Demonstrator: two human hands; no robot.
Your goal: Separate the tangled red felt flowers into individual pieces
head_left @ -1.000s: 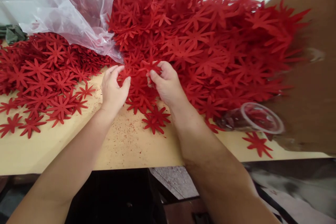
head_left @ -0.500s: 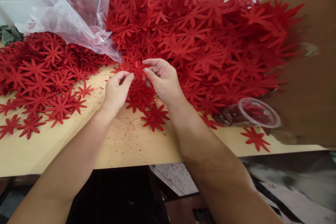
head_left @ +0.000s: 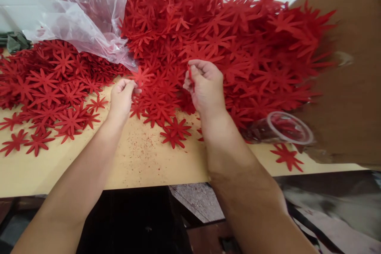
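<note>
Looks like a small craft workshop, judging by loose red flower cut-outs (head_left: 214,41) heaped across desk (head_left: 143,158), plastic bag (head_left: 86,20) and cardboard (head_left: 348,87) alongside.

Between the two forearms, a strip of yellow tabletop (head_left: 139,162) lies open along the near edge, with only loose crumbs on it. Beyond it, the large red heap (head_left: 220,47) blocks the way. A clear cup (head_left: 290,127) and a brown board (head_left: 345,79) close off the right, though where they meet seems blurred. A plastic bag (head_left: 86,20) blocks the back left.
</note>
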